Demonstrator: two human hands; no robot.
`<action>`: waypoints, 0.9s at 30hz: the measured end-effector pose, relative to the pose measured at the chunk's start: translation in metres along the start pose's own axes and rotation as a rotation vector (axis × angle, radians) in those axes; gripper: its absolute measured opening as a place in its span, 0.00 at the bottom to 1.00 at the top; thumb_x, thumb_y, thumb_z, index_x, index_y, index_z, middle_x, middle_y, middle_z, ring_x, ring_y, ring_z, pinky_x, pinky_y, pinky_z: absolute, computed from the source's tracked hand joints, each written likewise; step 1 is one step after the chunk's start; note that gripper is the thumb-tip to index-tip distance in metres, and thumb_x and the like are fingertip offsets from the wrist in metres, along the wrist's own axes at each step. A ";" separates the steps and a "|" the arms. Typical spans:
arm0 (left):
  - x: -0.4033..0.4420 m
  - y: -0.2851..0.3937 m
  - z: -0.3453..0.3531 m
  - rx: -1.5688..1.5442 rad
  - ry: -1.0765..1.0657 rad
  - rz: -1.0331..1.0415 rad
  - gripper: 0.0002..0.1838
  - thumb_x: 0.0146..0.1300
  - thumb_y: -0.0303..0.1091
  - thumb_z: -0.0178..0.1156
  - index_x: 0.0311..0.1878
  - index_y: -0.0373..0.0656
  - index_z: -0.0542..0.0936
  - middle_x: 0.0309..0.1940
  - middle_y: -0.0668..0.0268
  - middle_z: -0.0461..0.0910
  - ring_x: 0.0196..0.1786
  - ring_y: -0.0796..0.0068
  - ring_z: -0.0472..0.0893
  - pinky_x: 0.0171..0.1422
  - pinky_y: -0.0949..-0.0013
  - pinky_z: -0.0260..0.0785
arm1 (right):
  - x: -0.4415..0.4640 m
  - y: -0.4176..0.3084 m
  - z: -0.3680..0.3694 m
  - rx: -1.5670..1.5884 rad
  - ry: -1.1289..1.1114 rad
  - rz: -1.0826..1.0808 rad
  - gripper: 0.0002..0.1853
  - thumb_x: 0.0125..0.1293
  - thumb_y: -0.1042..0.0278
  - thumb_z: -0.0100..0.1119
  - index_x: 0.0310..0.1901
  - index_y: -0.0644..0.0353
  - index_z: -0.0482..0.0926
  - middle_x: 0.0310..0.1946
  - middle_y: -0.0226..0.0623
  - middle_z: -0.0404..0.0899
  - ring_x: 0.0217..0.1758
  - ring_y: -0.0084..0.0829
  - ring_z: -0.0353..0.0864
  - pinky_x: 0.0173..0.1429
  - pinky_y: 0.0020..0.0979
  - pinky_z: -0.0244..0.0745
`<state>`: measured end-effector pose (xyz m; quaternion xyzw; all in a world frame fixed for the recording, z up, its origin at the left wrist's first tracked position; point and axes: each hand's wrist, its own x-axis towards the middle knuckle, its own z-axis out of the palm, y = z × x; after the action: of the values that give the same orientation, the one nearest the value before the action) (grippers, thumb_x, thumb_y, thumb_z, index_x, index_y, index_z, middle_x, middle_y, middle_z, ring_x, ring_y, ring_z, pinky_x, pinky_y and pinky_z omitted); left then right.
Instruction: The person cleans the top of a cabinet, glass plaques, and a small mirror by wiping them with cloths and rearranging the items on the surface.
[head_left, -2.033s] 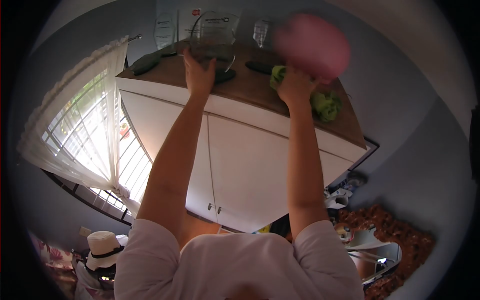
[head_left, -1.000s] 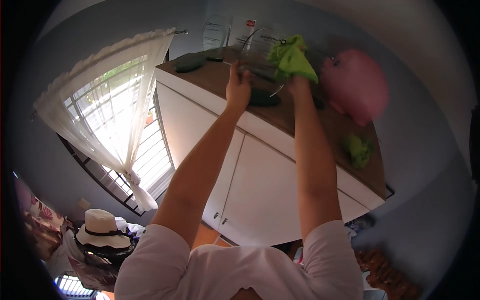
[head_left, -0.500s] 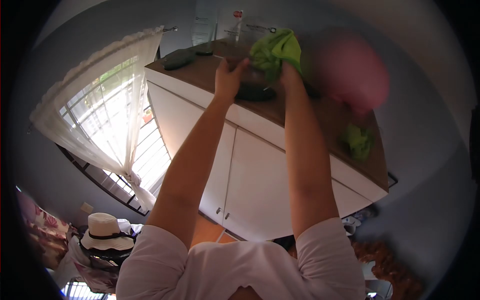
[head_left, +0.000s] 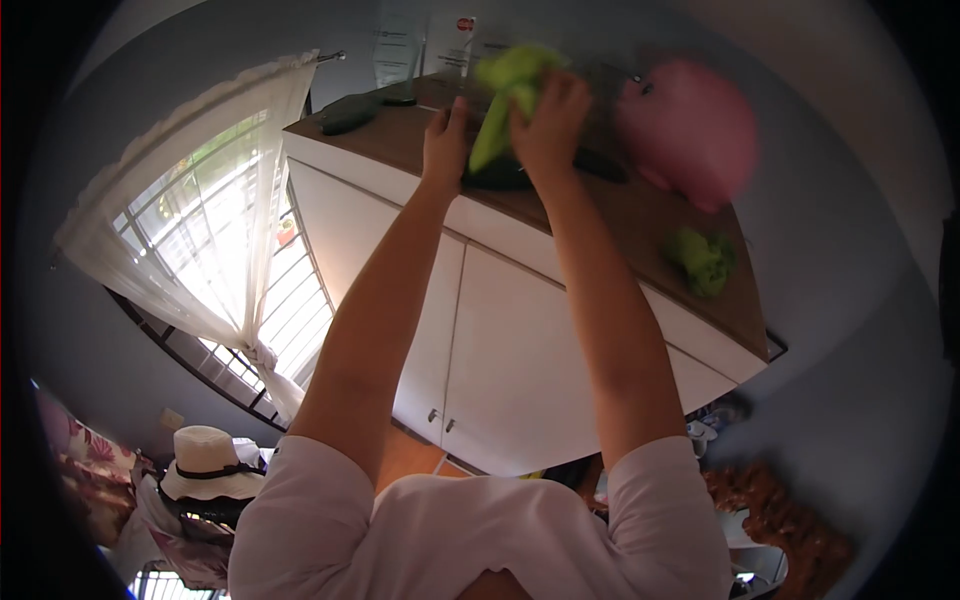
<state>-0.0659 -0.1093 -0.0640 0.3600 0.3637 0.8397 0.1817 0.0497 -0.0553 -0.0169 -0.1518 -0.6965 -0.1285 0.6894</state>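
Observation:
My right hand [head_left: 553,125] is closed around a bright green cloth [head_left: 492,130], bunched above the fingers and blurred by motion. One end of the cloth hangs towards a dark oval base [head_left: 498,178] on the cabinet top. To the left, my left hand [head_left: 445,148] is raised with its thumb up, apparently gripping the edge of a clear plaque, whose outline is hard to make out. Beyond this hand stands a clear award [head_left: 464,55] with a red logo. Another glass award [head_left: 398,60] is further left.
A pink piggy bank [head_left: 690,130] stands right of my hands on the brown cabinet top [head_left: 640,225]. A crumpled green item [head_left: 703,262] lies near the right end. Another dark oval object [head_left: 348,115] is at the left end. A curtained window [head_left: 205,220] is at left.
My right hand has swung left with the green cloth, which now sits closer to my left hand. My left hand has shifted slightly left. The whole view has moved a little.

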 end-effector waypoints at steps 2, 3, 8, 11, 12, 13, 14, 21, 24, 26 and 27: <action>0.003 -0.002 -0.004 -0.159 -0.029 -0.064 0.19 0.64 0.47 0.52 0.43 0.39 0.75 0.37 0.64 0.76 0.38 0.75 0.74 0.42 0.73 0.66 | -0.016 -0.008 -0.002 -0.064 -0.268 -0.269 0.24 0.46 0.67 0.65 0.47 0.58 0.71 0.45 0.49 0.65 0.48 0.50 0.64 0.50 0.45 0.68; 0.003 0.001 -0.003 -0.217 -0.066 -0.081 0.19 0.65 0.47 0.51 0.43 0.39 0.75 0.38 0.64 0.75 0.39 0.76 0.73 0.42 0.73 0.66 | -0.020 -0.013 -0.004 -0.039 -0.361 -0.252 0.24 0.45 0.66 0.65 0.47 0.57 0.71 0.45 0.48 0.66 0.48 0.49 0.65 0.49 0.44 0.68; 0.001 -0.001 -0.001 -0.045 -0.056 -0.045 0.16 0.63 0.44 0.54 0.43 0.38 0.75 0.36 0.65 0.75 0.39 0.75 0.73 0.42 0.72 0.66 | -0.019 -0.007 -0.021 0.102 -0.783 -0.044 0.23 0.45 0.61 0.64 0.45 0.54 0.74 0.41 0.41 0.71 0.46 0.44 0.72 0.47 0.42 0.72; 0.012 -0.010 0.002 -0.009 0.036 -0.025 0.18 0.61 0.46 0.58 0.41 0.38 0.75 0.35 0.64 0.77 0.37 0.75 0.73 0.42 0.71 0.66 | -0.007 0.001 -0.029 -0.001 -0.570 0.069 0.20 0.46 0.59 0.60 0.42 0.59 0.74 0.39 0.41 0.72 0.45 0.44 0.74 0.45 0.41 0.72; 0.015 -0.008 0.008 0.004 0.070 -0.016 0.18 0.60 0.46 0.58 0.41 0.38 0.75 0.36 0.63 0.77 0.37 0.75 0.73 0.43 0.71 0.66 | -0.001 0.002 -0.035 -0.041 -0.497 0.130 0.20 0.47 0.58 0.59 0.41 0.60 0.74 0.39 0.41 0.72 0.45 0.44 0.73 0.45 0.41 0.72; 0.016 -0.006 0.011 -0.005 0.030 -0.032 0.19 0.60 0.47 0.57 0.40 0.38 0.75 0.36 0.63 0.77 0.38 0.74 0.74 0.45 0.71 0.65 | 0.001 0.004 -0.041 -0.068 -0.385 0.126 0.20 0.47 0.61 0.59 0.41 0.62 0.72 0.41 0.45 0.71 0.46 0.48 0.73 0.46 0.42 0.71; 0.015 -0.006 0.010 -0.013 -0.012 -0.050 0.19 0.61 0.47 0.57 0.39 0.37 0.75 0.35 0.63 0.78 0.40 0.73 0.74 0.47 0.71 0.65 | 0.004 0.012 -0.045 -0.067 -0.321 0.158 0.21 0.47 0.62 0.59 0.43 0.62 0.72 0.42 0.47 0.70 0.46 0.49 0.72 0.46 0.43 0.71; 0.041 -0.017 0.007 0.039 0.028 -0.073 0.19 0.61 0.48 0.56 0.32 0.38 0.77 0.28 0.62 0.79 0.37 0.70 0.76 0.50 0.68 0.64 | 0.002 0.064 -0.075 0.031 -0.209 0.208 0.22 0.51 0.69 0.56 0.51 0.57 0.70 0.47 0.52 0.68 0.49 0.52 0.71 0.49 0.43 0.71; 0.044 -0.020 0.009 0.093 0.068 0.000 0.19 0.61 0.49 0.56 0.31 0.39 0.76 0.27 0.62 0.78 0.35 0.70 0.75 0.49 0.68 0.64 | -0.008 0.068 -0.096 -0.052 -0.365 0.216 0.20 0.52 0.68 0.55 0.50 0.54 0.73 0.47 0.49 0.69 0.49 0.52 0.72 0.50 0.43 0.71; 0.046 -0.026 0.009 0.133 0.058 0.052 0.19 0.60 0.49 0.56 0.31 0.39 0.76 0.26 0.62 0.78 0.35 0.70 0.75 0.48 0.68 0.64 | -0.016 0.052 -0.103 -0.034 -0.414 0.241 0.19 0.52 0.66 0.55 0.49 0.53 0.74 0.46 0.47 0.71 0.48 0.51 0.73 0.50 0.42 0.71; 0.046 -0.027 0.010 0.154 0.056 0.079 0.19 0.60 0.49 0.56 0.31 0.38 0.76 0.26 0.63 0.78 0.35 0.70 0.75 0.48 0.68 0.64 | -0.022 0.052 -0.102 -0.058 -0.492 0.225 0.19 0.55 0.59 0.53 0.50 0.51 0.75 0.46 0.45 0.72 0.46 0.52 0.74 0.51 0.43 0.71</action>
<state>-0.0889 -0.0600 -0.0578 0.3634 0.4175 0.8256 0.1100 0.1644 -0.0478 -0.0392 -0.2743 -0.8179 -0.0303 0.5048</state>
